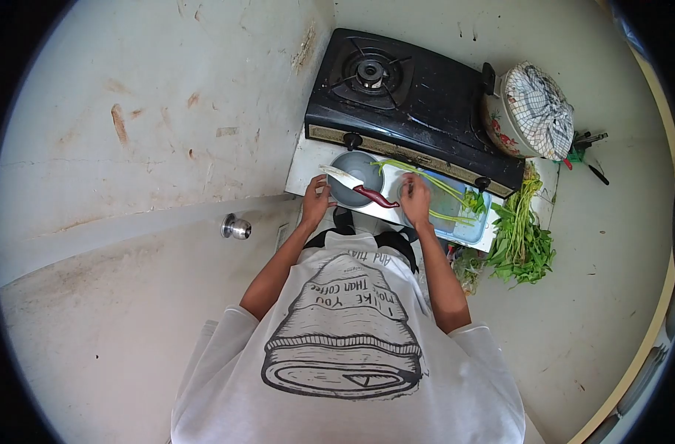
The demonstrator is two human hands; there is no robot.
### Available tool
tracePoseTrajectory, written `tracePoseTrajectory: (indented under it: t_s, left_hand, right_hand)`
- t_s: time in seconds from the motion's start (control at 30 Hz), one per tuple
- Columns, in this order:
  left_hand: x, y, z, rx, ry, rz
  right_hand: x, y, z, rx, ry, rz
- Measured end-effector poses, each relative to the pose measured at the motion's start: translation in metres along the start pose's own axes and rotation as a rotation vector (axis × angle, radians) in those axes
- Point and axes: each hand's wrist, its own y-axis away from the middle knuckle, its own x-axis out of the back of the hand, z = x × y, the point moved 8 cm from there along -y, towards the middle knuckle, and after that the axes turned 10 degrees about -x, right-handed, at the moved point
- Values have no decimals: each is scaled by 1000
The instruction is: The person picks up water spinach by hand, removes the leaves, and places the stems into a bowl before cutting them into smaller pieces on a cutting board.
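A grey bowl (346, 194) stands on the white counter in front of the stove. Across its top lies a knife (374, 195) with a pale blade and a dark red handle. My left hand (315, 200) is at the bowl's left side, fingers and thumb closed on its rim. Just right of the knife handle is my right hand (415, 196), its fingers curled together; what they hold, if anything, is hidden. Long green vegetable stems (426, 175) stretch from the bowl's edge over a blue tray (467, 235), with a few leaves at the right end.
A black gas stove (433, 103) sits behind the bowl. On its right is a pot (498, 122) topped with a checked cloth (539, 103). A leafy green bunch (521, 240) hangs over the counter's right end. Left is a wall and a round doorknob (236, 227).
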Motion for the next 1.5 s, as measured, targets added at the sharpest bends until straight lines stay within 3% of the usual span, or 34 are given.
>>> tracePoseTrajectory:
  t_s: [0.07,0.37,0.83,1.23,1.37,1.5]
  left_hand:
    - [-1,0,0,10,21,-21]
    - [9,-4,3,-74,-115,-27]
    - [34,-3,9,-60,-130,91]
    - [28,-4,-4,-32,-34,45]
    - [41,-6,5,-227,-356,200]
    - [31,15,73,-416,-506,338]
  right_hand:
    - [-31,5,2,-223,-297,-297]
    - [-70,0,8,-130,-154,-293]
    - [-112,-6,5,-248,-283,-410]
    - [-109,-2,21,-312,-462,-430]
    - [-93,6,13,-302,-395,-456]
    - [-74,13,31,-349,-484,-419]
